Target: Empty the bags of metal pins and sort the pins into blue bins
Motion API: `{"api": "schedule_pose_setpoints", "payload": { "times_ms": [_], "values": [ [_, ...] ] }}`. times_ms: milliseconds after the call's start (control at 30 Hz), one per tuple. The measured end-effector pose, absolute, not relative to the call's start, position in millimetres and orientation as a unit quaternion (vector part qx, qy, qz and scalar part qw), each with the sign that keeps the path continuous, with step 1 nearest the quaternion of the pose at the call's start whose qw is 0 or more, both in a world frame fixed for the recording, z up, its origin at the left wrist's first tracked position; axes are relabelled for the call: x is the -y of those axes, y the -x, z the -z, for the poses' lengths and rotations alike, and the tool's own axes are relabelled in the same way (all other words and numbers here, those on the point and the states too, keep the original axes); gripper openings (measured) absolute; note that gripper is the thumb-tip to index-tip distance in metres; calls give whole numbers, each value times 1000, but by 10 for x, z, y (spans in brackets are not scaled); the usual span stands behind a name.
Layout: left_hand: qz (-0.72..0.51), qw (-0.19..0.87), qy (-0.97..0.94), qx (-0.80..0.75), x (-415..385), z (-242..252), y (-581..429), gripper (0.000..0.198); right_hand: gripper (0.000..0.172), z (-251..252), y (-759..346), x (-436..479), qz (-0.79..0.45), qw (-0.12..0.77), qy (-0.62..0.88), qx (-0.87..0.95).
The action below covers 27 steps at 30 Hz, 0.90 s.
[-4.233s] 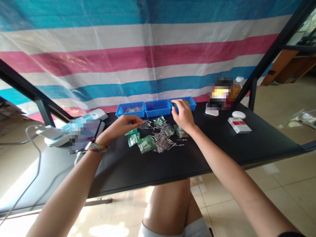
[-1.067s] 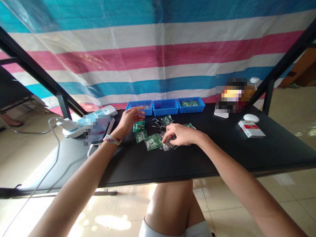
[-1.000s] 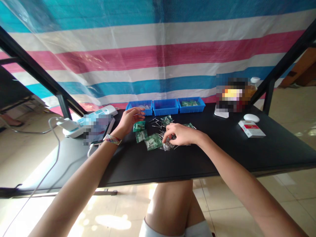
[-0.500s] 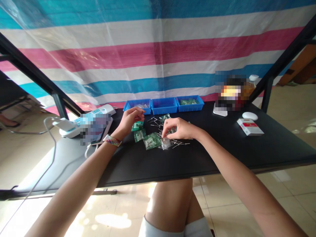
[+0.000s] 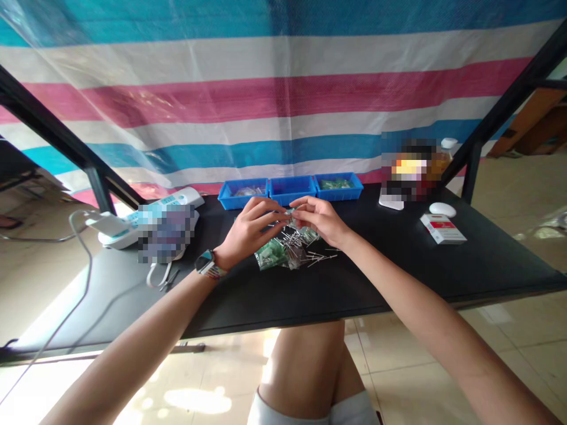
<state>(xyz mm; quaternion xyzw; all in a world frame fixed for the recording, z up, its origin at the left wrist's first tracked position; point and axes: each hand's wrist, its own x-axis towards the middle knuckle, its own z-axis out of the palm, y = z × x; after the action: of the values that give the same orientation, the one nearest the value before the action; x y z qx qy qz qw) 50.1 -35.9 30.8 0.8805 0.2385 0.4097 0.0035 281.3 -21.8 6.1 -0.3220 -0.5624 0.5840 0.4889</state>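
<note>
My left hand (image 5: 256, 229), with a watch and a woven bracelet at the wrist, reaches over the pile with bent fingers. Its fingertips meet those of my right hand (image 5: 322, 221), whose thumb and forefinger are pinched. Whatever small thing lies between the fingertips is too hidden to name. Below them is a heap of silvery blind rivets (image 5: 292, 241), several loose at its right side. A green-tinted plastic bag (image 5: 271, 254) with small parts lies at the left of the heap, and a clear bag (image 5: 297, 258) sits at its front.
Three blue bins stand behind: the left bin (image 5: 225, 200) with clear bags, the middle bin (image 5: 292, 188), the right bin (image 5: 339, 193) with green bags. A power strip (image 5: 190, 198) and cable are left; a small box (image 5: 443, 229) and white oval case (image 5: 442, 209) right.
My left hand has moved right, away from the left bin's front, to meet my right hand. My right hand has risen slightly from the clear bag toward the back.
</note>
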Motion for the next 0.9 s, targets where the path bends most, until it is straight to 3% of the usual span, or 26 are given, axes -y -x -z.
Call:
{"api": "schedule_pose_setpoints", "payload": {
  "times_ms": [67, 167, 267, 333, 500, 600, 667, 733, 800, 900],
  "values": [
    [-436, 74, -855, -271, 352, -280, -526, 13, 33, -55, -2801, 237, -552, 485, 331, 592],
    [-474, 215, -784, -338, 341, -242, -562, 23, 28, -53, -2806, 271, -383, 510, 347, 688],
    [-480, 340, -726, -357, 328, -227, -581, 32, 48, -70, -2829, 324, -176, 499, 309, 790],
    [-475, 402, -699, -352, 314, -225, -585, 35, 53, -86, -2843, 362, -88, 472, 286, 829],
    [-477, 497, -647, -327, 275, -202, -591, 40, 47, -105, -2848, 399, -27, 450, 278, 848],
    [-471, 527, -633, -317, 265, -198, -580, 40, 35, -103, -2832, 391, -42, 457, 274, 845],
    [-452, 509, -663, -312, 269, -210, -553, 36, 26, -95, -2813, 378, -86, 476, 273, 832],
    [-436, 427, -730, -308, 276, -227, -513, 32, 22, -82, -2792, 359, -160, 501, 292, 799],
    [-433, 276, -801, -308, 282, -238, -469, 36, 19, -67, -2774, 332, -257, 517, 328, 748],
    [-412, 39, -864, -287, 285, -247, -418, 51, 27, -66, -2761, 299, -412, 502, 352, 674]
  ]
}}
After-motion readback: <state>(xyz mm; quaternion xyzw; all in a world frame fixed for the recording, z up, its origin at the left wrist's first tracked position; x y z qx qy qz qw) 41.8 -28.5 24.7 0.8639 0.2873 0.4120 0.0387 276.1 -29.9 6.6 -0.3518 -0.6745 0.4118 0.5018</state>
